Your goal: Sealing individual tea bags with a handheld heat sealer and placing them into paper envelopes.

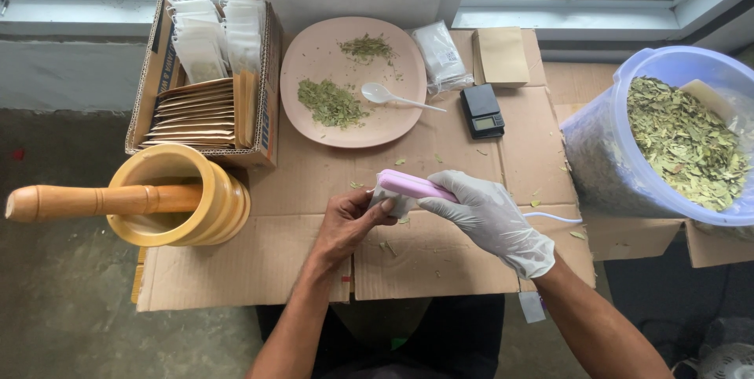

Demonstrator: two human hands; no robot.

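**Small white sachet clamped in pink sealer**

Bare left hand point(345, 220) pinching a small white filter sachet point(390, 203) between thumb and fingers, just above the flattened brown cardboard sheet point(440, 269). White-gloved right hand point(491, 218) closed round a slim pink handheld sealer point(414, 185), pressed over the sachet's top edge. Best done with the edge flat and straight under the bar, fingertips clear of it.

Behind, a round pink plate point(314, 53) with crushed green leaf and a white plastic spoon point(385, 96); small black pocket scale point(481, 110); wooden mortar with pestle point(169, 194); cardboard box of empty sachets point(204, 73); clear plastic tub of dried leaves point(675, 135). Concrete floor, windows above.
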